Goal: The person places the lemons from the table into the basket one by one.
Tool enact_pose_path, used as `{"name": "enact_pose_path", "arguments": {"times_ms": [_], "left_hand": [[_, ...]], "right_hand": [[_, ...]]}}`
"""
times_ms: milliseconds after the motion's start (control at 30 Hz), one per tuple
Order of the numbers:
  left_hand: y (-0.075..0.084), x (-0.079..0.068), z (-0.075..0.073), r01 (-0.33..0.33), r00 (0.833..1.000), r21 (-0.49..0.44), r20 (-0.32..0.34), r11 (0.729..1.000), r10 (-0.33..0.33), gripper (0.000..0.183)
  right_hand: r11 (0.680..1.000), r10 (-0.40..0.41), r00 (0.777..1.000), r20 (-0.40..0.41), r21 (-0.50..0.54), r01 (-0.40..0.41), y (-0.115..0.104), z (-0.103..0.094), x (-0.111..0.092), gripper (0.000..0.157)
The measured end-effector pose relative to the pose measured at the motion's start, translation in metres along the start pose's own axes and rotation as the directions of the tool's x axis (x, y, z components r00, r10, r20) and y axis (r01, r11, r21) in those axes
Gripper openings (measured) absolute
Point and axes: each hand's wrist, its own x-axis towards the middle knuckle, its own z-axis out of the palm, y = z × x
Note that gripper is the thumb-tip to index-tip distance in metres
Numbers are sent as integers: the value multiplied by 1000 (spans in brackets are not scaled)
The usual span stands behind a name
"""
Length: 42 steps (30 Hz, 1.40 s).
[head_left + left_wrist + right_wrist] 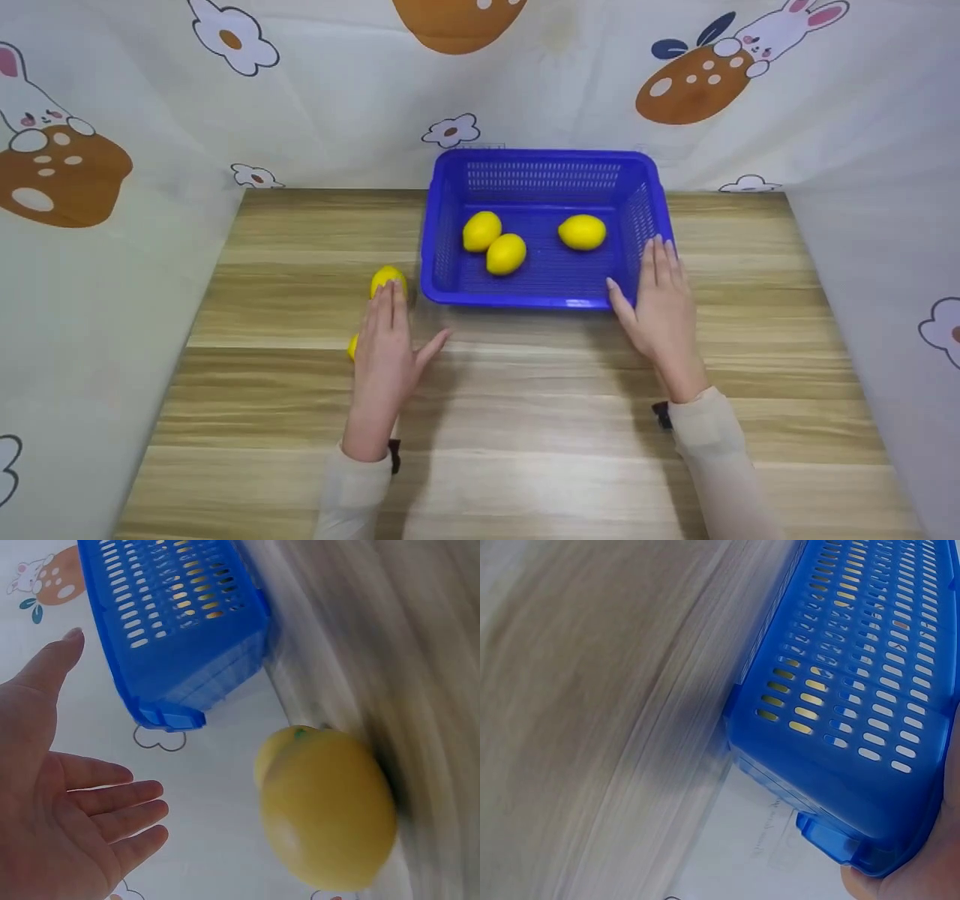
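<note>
My left hand hovers left of the blue basket with its fingers straight and thumb spread out. Beneath it on the table, a lemon shows past the fingertips, and a second lemon is mostly hidden by the hand. The left wrist view shows the near lemon apart from the bare palm. At the right side of the blue plastic basket, my right hand rests on the rim, fingers extended along it and thumb over the front corner. Inside the basket lie three lemons, one apart from the touching pair.
The basket stands at the back of the wood-grain table, close to a patterned curtain. Light side walls border the table. Black straps show at the wrists beside the pale sleeves.
</note>
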Motion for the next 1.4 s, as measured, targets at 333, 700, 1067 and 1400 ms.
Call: {"name": "enact_pose_path", "arguments": {"times_ms": [333,700,1067,1400], "left_hand": [[-19,-8,1,86,992,-14,97,996,-84,90],[-39,-17,-5,124,988,-54,103,991,-118,82],[-53,-24,-2,141,986,-141,104,980,-127,77],[-59,-26,1,212,968,-185,177,960,-180,78]], "right_hand": [[1000,7,1000,11,10,-7,-1,0,1,84],[1000,6,1000,9,-1,-6,-1,1,1,85],[1000,-20,999,-30,-6,20,0,2,1,84],[999,-29,999,-46,-17,28,1,2,0,83]]}}
